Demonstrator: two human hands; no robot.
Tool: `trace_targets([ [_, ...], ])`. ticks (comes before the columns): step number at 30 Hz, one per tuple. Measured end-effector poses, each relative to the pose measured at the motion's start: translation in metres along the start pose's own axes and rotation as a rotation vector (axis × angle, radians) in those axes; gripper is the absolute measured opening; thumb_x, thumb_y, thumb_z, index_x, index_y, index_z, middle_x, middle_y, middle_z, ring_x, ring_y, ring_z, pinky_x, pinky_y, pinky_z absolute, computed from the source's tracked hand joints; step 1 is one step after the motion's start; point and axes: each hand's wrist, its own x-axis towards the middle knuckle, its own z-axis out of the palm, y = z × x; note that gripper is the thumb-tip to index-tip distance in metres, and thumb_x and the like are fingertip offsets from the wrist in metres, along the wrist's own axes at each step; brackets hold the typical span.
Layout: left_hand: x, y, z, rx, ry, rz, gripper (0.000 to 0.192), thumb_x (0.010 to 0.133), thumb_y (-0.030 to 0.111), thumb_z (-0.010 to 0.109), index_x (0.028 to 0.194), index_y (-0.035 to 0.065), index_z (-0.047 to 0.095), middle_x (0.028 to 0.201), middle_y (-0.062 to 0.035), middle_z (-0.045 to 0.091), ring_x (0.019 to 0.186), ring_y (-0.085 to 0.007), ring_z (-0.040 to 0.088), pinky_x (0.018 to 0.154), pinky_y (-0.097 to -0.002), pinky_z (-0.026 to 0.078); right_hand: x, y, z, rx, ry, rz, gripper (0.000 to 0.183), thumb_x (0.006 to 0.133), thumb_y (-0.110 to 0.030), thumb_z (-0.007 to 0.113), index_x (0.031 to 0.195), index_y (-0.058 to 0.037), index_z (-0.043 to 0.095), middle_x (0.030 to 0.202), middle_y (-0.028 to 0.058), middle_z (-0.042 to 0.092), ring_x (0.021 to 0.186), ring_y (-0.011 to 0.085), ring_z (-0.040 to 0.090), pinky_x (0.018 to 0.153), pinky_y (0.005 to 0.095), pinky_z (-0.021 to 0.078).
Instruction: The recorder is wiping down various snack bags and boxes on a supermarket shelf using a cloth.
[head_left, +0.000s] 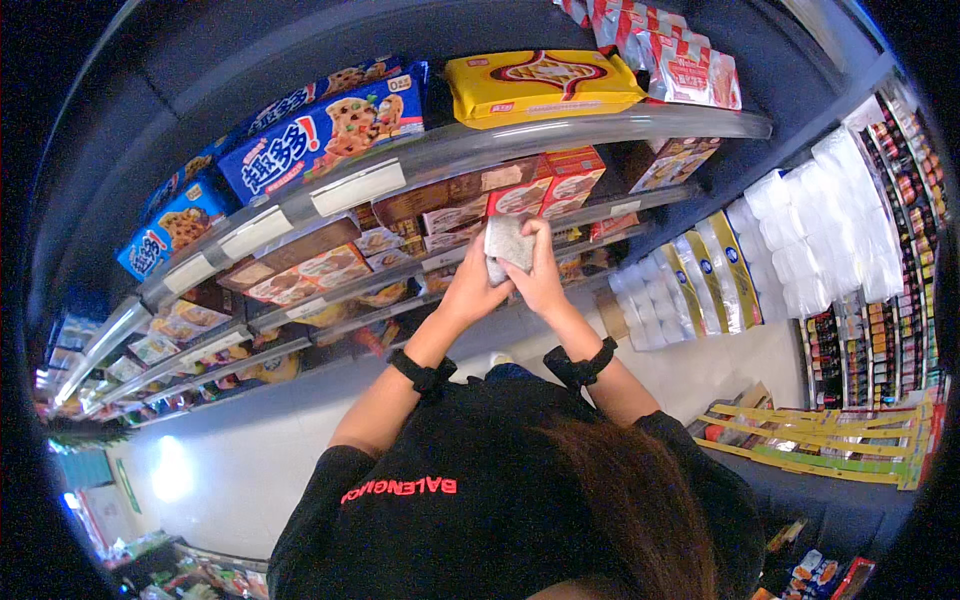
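Observation:
A folded grey cloth (511, 238) is between my two hands, held up in front of a store shelf. My left hand (474, 281) grips its left and lower side. On the right side, my right hand (541, 274) has its thumb across the front and its fingers curled over the top edge. Directly behind the cloth, red biscuit boxes (546, 187) stand on the second shelf. Above them, a yellow biscuit pack (546, 84) lies at the front of the top shelf. The palms and some fingertips are hidden.
Blue cookie packs (326, 135) stand on the top shelf at left, behind its clear front rail (360, 184). White-red wafer bags (690, 71) stand at right. Wrapped paper rolls (821, 217) are stacked on the right. A yellow-edged rack (817, 442) stands lower right, above the pale floor (247, 442).

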Motion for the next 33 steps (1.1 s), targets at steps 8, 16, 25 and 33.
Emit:
trace_targets([
  [8,0.005,-0.014,-0.002,-0.005,0.161,0.018,0.056,0.063,0.008,0.063,0.113,0.0,0.04,0.107,-0.0201,0.048,0.102,-0.0352,0.048,0.088,-0.0382,0.037,-0.006,-0.007,-0.034,-0.182,-0.106,-0.123,0.056,0.071,-0.029,0.065,0.113,-0.0008,0.042,0.117,0.0198,0.043,0.113,0.0357,0.039,0.097,0.0385,0.0295],
  [16,0.006,-0.011,-0.009,0.035,0.17,0.041,0.058,0.064,0.007,0.065,0.115,-0.0003,0.038,0.114,-0.0217,0.043,0.107,-0.0395,0.043,0.091,-0.0396,0.035,0.042,-0.017,-0.076,-0.331,0.161,-0.188,0.035,0.073,-0.008,0.062,0.104,-0.0014,0.047,0.106,0.0158,0.049,0.102,0.0306,0.047,0.09,0.0358,0.0358],
  [25,0.003,-0.006,-0.012,0.124,0.174,0.056,0.061,0.064,0.01,0.067,0.117,0.0022,0.037,0.114,-0.0207,0.043,0.106,-0.0399,0.044,0.088,-0.041,0.039,0.079,-0.046,-0.087,-0.393,0.206,-0.317,0.031,0.071,-0.006,0.061,0.1,-0.0028,0.05,0.103,0.0143,0.051,0.1,0.0316,0.046,0.089,0.0366,0.0356],
  [33,-0.001,-0.015,-0.013,0.117,0.191,0.008,0.062,0.063,0.008,0.066,0.118,0.0014,0.037,0.113,-0.0208,0.044,0.106,-0.0391,0.044,0.088,-0.0407,0.039,0.071,-0.044,-0.081,-0.47,0.199,-0.329,0.031,0.069,-0.006,0.061,0.098,-0.0033,0.051,0.101,0.0144,0.052,0.097,0.0322,0.047,0.086,0.0374,0.037],
])
